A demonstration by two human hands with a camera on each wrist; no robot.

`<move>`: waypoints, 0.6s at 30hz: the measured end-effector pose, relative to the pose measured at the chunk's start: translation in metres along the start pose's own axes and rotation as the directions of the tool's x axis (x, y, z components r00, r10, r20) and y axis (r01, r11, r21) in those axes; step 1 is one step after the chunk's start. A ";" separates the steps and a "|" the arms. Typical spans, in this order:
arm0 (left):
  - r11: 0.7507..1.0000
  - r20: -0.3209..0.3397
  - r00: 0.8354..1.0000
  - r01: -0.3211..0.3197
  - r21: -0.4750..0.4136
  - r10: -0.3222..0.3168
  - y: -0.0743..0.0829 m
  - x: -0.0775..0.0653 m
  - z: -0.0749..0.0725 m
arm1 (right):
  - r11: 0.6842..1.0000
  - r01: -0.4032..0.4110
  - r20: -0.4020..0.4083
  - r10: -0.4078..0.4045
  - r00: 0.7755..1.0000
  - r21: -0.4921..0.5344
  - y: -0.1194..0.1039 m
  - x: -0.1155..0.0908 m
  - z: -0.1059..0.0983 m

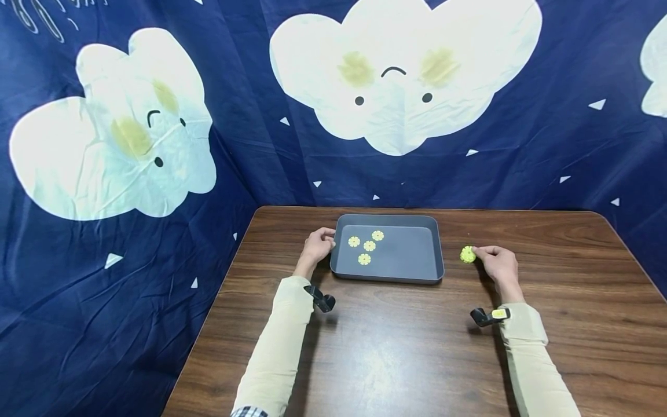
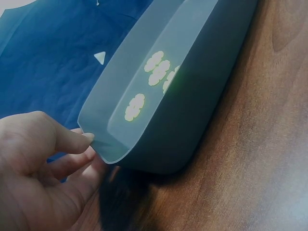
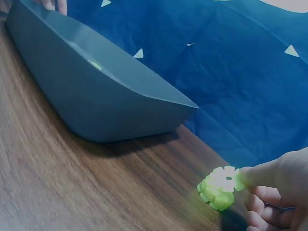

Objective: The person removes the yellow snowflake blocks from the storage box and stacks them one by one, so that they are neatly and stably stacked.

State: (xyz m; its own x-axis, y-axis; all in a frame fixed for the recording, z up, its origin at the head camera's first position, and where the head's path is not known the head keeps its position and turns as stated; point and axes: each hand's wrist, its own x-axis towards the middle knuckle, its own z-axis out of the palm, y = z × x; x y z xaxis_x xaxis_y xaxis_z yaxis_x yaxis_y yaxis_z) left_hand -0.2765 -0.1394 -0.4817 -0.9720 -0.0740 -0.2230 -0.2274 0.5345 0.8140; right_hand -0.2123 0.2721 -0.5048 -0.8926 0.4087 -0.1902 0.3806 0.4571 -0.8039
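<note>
A dark grey rectangular tray (image 1: 411, 255) lies on the table, several pale yellow flower-shaped discs (image 1: 369, 245) flat inside its left half. My left hand (image 1: 316, 246) pinches the tray's left rim, thumb at the edge and fingers outside, as the left wrist view shows. To the right of the tray, my right hand (image 1: 499, 265) pinches a flower-shaped disc (image 3: 228, 178) between thumb and finger. Brighter yellow-green discs (image 3: 217, 198) sit bunched directly beneath it, like a small stack. Whether that stack touches the table is hard to tell.
The brown wooden table (image 1: 375, 347) ends at a back edge against a dark blue curtain (image 1: 234, 87) printed with white clouds. Another curtain side hangs along the left. Black wrist cameras (image 1: 320, 299) sit on both forearms, near the tabletop.
</note>
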 end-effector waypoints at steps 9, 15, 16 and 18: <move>1.000 -0.002 1.000 0.017 0.012 -0.017 0.003 -0.002 0.001 | 0.993 0.030 -0.038 -0.035 0.999 -0.112 0.001 0.003 0.002; 1.000 -0.002 1.000 0.018 0.009 -0.018 0.002 -0.002 0.000 | 0.991 0.023 -0.036 -0.028 0.999 -0.131 0.000 0.003 0.002; 1.000 -0.002 1.000 0.018 0.008 -0.018 0.002 -0.002 0.000 | 0.991 0.025 -0.036 -0.030 0.999 -0.132 0.000 0.004 0.002; 1.000 -0.001 1.000 0.017 0.005 -0.017 0.002 -0.002 0.000 | 0.990 0.029 -0.035 -0.034 0.999 -0.140 0.001 0.004 0.002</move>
State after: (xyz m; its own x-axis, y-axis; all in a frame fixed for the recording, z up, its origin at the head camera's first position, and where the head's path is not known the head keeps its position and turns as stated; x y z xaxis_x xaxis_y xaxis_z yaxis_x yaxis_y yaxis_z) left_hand -0.2750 -0.1386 -0.4795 -0.9681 -0.0836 -0.2363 -0.2434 0.5378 0.8072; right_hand -0.2162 0.2725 -0.5075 -0.8960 0.4204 -0.1431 0.3850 0.5747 -0.7222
